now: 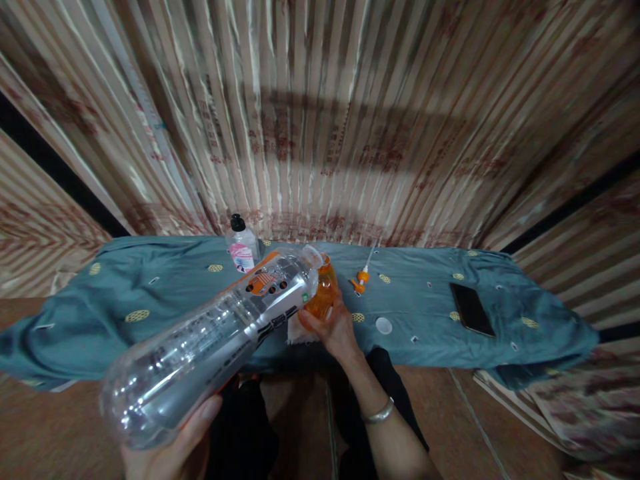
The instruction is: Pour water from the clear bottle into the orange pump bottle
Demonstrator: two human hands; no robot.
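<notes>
A large clear plastic bottle (220, 340) with a silver and orange label lies tilted across the front of the view, its mouth up at the right. My left hand (173, 443) is closed around its lower part. The bottle's mouth is at the top of a smaller orange see-through bottle (323, 297); whether they touch I cannot tell. My right hand (333, 327) wraps around the orange bottle, which stands over a pale cloth (299, 332). An orange pump head (361, 280) with a white tube lies to the right. Nearer me is a round white cap (384, 325).
A clear bottle with a black cap and pink label (242, 250) stands at the back. A dark phone (472, 309) lies at the right on the green patterned cloth (420, 300) covering the table. Striped curtains (320, 133) hang close behind.
</notes>
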